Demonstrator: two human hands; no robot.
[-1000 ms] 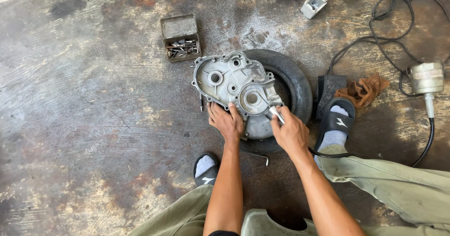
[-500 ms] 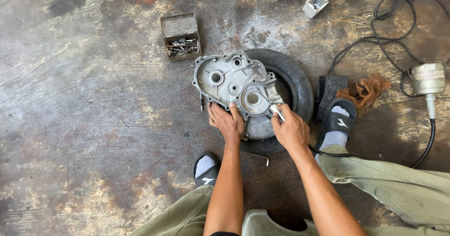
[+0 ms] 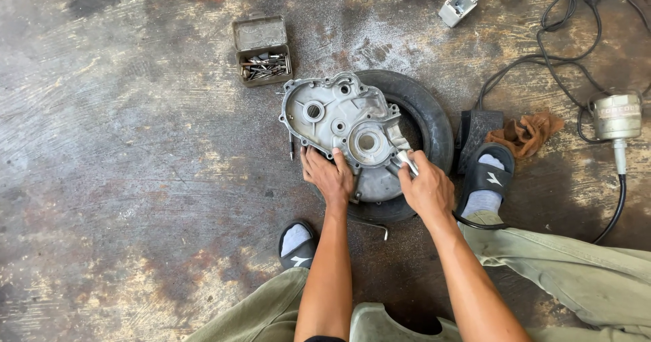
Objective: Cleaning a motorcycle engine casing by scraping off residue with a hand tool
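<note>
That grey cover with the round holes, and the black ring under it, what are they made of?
The grey cover looks like cast metal, probably aluminium: dull silver, matte, with moulded ribs and bosses. The black ring looks like a rubber tyre: matte black, rounded and thick. The left hand presses on the cover's edge.

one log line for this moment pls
left hand flat on engine cover | right hand grips metal tool | cover on tyre

A repair workshop: stained concrete floor [image 3: 122,179], tin of bits [image 3: 263,58], power tool [image 3: 616,117].
</note>
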